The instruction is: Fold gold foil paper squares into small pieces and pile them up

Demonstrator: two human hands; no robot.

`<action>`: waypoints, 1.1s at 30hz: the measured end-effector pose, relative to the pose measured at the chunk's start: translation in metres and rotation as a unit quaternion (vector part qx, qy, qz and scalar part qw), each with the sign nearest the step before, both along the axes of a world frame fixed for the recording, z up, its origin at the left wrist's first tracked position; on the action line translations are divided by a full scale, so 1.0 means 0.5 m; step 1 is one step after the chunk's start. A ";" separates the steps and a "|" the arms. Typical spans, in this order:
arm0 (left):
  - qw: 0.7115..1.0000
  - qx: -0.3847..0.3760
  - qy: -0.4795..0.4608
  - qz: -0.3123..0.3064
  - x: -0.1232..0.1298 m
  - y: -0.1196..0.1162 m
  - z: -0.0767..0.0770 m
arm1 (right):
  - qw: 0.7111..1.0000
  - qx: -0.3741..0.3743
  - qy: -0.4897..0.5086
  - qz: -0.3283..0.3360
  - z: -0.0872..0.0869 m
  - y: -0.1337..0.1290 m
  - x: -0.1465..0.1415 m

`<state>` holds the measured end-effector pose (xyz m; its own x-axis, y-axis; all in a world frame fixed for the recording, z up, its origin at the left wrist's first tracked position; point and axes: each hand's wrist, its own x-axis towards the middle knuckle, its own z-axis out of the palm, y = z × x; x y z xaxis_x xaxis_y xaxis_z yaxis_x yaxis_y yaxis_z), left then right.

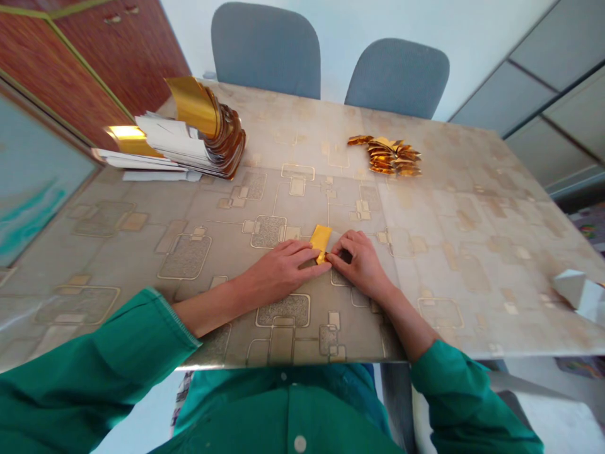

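Note:
A small folded strip of gold paper [321, 239] lies on the patterned tabletop in front of me. My left hand [288, 268] rests flat beside it, fingers stretched out, with fingertips on the strip's lower left part. From the right, my right hand [358, 260] pinches the lower right corner of the gold paper between thumb and index finger, the other fingers curled. The fingertips of both hands nearly meet at the strip's lower end.
A curved stack of gold and white paper sheets [208, 135] stands at the back left. Folded gold pieces [392, 156] are piled at the back right. White folded paper [579, 293] lies at the right edge. Two grey chairs [267, 47] stand behind the table [449, 233].

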<state>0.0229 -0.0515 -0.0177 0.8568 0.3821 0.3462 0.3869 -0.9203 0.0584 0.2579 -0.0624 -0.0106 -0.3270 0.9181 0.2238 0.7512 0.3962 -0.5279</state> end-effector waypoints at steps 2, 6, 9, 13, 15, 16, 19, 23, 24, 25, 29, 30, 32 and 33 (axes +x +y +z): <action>1.000 0.001 0.005 -0.002 -0.002 0.000 0.001 | 1.000 0.000 -0.015 0.000 -0.001 0.000 0.000; 1.000 0.002 0.003 0.000 0.000 -0.001 0.001 | 1.000 0.008 -0.030 -0.001 -0.007 0.001 0.001; 1.000 0.004 0.006 0.004 0.002 -0.002 0.000 | 1.000 0.012 -0.012 -0.001 -0.011 0.002 0.001; 1.000 0.009 0.014 0.008 0.003 -0.004 0.002 | 1.000 0.011 -0.002 -0.006 -0.013 0.004 0.006; 1.000 0.013 0.017 0.012 0.004 -0.005 0.004 | 1.000 0.013 -0.005 -0.022 -0.014 0.005 0.010; 1.000 0.014 0.018 0.014 0.004 -0.005 0.005 | 0.999 0.015 -0.007 -0.030 -0.015 0.006 0.013; 1.000 0.016 0.015 0.018 0.004 -0.005 0.006 | 0.999 0.019 -0.010 -0.043 -0.020 0.009 0.023; 1.000 0.014 0.014 0.022 0.003 -0.004 0.006 | 0.998 0.019 -0.006 -0.053 -0.017 0.010 0.034; 1.000 0.012 0.015 0.022 0.003 -0.004 0.005 | 0.998 0.020 -0.006 -0.051 -0.013 0.009 0.034; 1.000 0.010 0.016 0.022 0.003 -0.004 0.005 | 0.999 0.025 -0.010 -0.044 -0.008 0.006 0.033; 0.999 0.012 0.019 0.024 0.004 -0.005 0.004 | 0.994 0.067 -0.059 0.066 0.014 -0.011 0.018; 0.999 0.014 0.022 0.025 0.005 -0.005 0.005 | 0.991 0.077 -0.072 0.088 0.017 -0.015 0.014; 0.999 0.019 0.030 0.025 0.005 -0.006 0.006 | 0.987 0.089 -0.085 0.101 0.021 -0.021 0.009; 0.999 0.021 0.035 0.024 0.004 -0.007 0.007 | 0.988 0.092 -0.084 0.094 0.021 -0.022 0.009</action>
<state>0.0251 -0.0548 -0.0141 0.8600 0.4103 0.3033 0.4332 -0.9012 -0.0093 0.2624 -0.0732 -0.0002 -0.5344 0.7864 0.3098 0.7258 0.6148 -0.3085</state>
